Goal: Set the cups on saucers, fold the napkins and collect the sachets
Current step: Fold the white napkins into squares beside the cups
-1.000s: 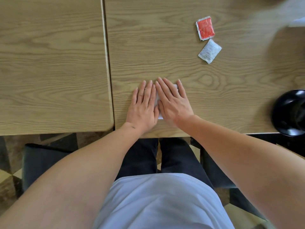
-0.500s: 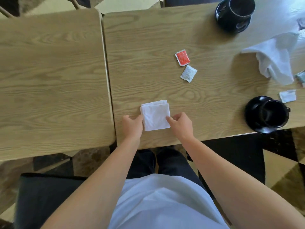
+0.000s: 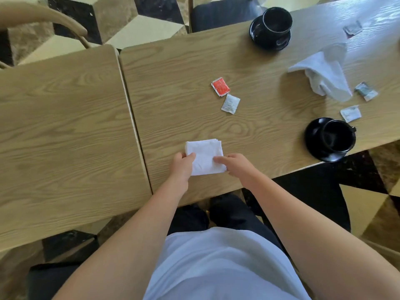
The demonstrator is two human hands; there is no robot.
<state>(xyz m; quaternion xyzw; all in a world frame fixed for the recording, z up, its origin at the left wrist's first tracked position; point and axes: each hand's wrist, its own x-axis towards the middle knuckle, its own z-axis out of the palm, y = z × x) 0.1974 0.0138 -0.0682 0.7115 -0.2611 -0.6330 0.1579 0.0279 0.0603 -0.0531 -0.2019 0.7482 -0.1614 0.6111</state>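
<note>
Left hand point(image 3: 183, 164): at the near-left edge of the folded napkin point(image 3: 204, 156), thumb on top, fingers curled at the edge; it appears to pinch that corner.

Right hand point(image 3: 234, 164): at the near-right edge, forefinger laid flat on the cloth, the other fingers curled; it presses, and whether it also grips the edge cannot be told.

Folded napkin: white square, several layers, flat on the right-hand table point(image 3: 173, 83) near its front edge. Layers show slightly stepped at the far right corner.

Step in hand, as judged: finishing the fold. To do it well, square the stepped layers, hold one edge pinned while the other hand smooths the crease flat, and lift away without dragging the stack.

Red sachet point(image 3: 220, 86) and white sachet point(image 3: 230, 103): just beside each other, mid-table, beyond the napkin. Uncollected.

Unfolded napkin point(image 3: 322, 74): crumpled, far right. Probably next.

Further sachets: one point(image 3: 350, 113) near the closer cup, one point(image 3: 366, 91) beside the crumpled napkin, one point(image 3: 352, 28) at the far edge.

Near cup point(image 3: 337, 136) on near saucer point(image 3: 313, 135); far cup point(image 3: 277, 20) on far saucer point(image 3: 257, 37). Both black, both seated.
</note>
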